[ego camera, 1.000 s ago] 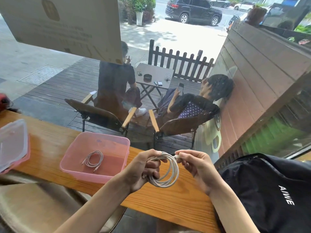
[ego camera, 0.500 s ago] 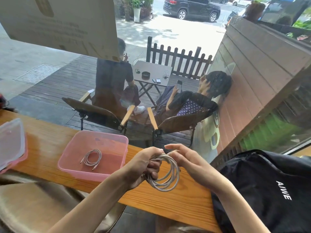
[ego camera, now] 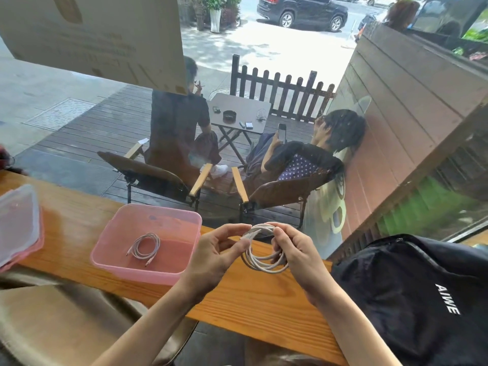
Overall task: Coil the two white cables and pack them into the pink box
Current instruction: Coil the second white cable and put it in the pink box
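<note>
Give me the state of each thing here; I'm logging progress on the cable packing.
pink box: open, lid off, on the wooden counter.
first cable: coiled, lying inside the pink box.
second cable: coiled, held above the counter, not yet packed.
left hand: pinches the second cable's end.
right hand: grips the coil.
lid: lying on the counter, left of the box.
</note>
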